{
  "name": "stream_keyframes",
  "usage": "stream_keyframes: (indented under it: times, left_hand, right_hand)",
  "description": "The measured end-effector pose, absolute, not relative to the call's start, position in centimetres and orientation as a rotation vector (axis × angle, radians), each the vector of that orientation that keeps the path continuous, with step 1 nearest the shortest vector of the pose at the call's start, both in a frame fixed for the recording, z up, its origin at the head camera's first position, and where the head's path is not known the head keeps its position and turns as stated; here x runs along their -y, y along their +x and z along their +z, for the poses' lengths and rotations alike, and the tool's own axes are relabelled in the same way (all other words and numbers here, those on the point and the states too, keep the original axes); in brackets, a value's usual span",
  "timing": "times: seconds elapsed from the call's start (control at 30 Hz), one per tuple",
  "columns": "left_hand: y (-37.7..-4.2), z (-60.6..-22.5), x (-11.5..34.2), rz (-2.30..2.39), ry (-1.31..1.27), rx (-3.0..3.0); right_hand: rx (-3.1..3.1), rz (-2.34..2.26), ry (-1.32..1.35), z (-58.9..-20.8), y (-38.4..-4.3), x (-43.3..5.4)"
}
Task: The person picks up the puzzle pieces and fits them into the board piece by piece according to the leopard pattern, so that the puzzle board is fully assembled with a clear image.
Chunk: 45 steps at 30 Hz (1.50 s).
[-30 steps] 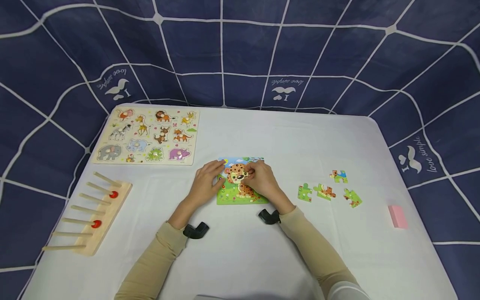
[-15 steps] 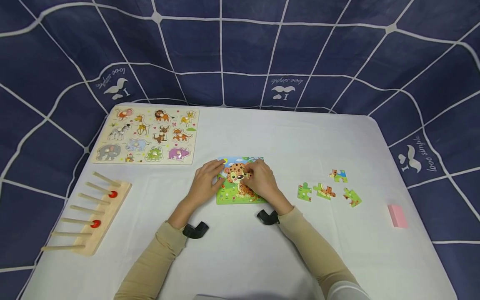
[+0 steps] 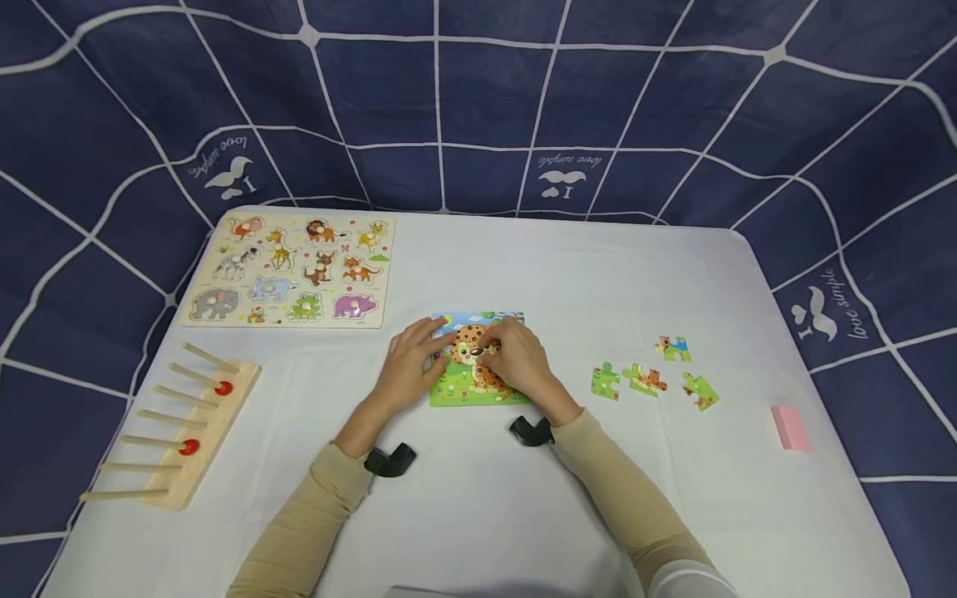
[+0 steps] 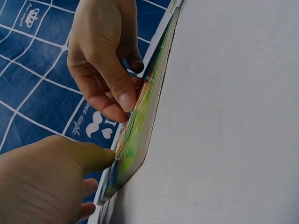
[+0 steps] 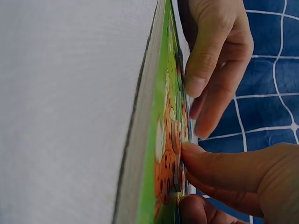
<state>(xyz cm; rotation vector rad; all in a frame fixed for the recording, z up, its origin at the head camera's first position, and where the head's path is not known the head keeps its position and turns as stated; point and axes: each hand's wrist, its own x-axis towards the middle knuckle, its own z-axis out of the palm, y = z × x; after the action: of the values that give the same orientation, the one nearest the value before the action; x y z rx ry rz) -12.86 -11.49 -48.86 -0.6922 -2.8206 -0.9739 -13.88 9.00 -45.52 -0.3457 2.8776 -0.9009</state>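
A leopard jigsaw puzzle [image 3: 456,390] in its board lies flat on the white table, in front of the person. The left hand [image 3: 404,365] rests at the board's left side, thumb and fingers spread and fairly straight, the index fingertip by the leopard's ear. Over the right half, the right hand [image 3: 519,359] pinches a puzzle piece [image 5: 175,135] between thumb and curled fingers. In the right wrist view that piece sits slightly proud of the picture, beneath the thumb tip. The right hand hides part of the leopard's face and the board's right edge.
Several loose puzzle pieces [image 3: 645,379] lie right of the board, with a pink block [image 3: 791,428] farther right. An animal peg puzzle [image 3: 299,286] occupies the back left. A wooden peg rack [image 3: 217,423] with two red beads stands at the left.
The left index finger has shifted inward over the board, toward the leopard's ear. The right hand stays on the same spot, with only slight finger movement. Loose pieces lie as before.
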Motion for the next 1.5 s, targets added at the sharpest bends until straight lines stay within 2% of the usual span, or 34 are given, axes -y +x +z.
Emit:
stream_keyframes:
  times: [0.3, 0.63, 1.0, 1.27, 1.5]
  left_hand:
    - [-12.5, -49.3, 10.7, -0.884, -0.944, 2.825]
    - [-12.6, -49.2, 10.6, -0.918, -0.897, 2.829]
    - [-12.5, -49.1, 11.1, -0.948, -0.877, 2.845]
    - [-12.6, -49.0, 11.1, -0.994, -0.871, 2.855]
    - [-12.6, -49.0, 11.2, -1.054, -0.849, 2.851]
  right_hand:
    - [-2.889, -0.782, -0.375, -45.4, -13.6, -9.4]
    - [-2.823, -1.017, -0.380, -44.7, -13.5, -12.7]
    - [-2.912, -1.147, -0.161, -43.8, -12.3, -22.1]
    - [-2.953, -1.093, 0.205, -42.6, -11.1, -30.2]
    - [-2.948, -1.019, 0.412, -42.2, -10.7, -34.5]
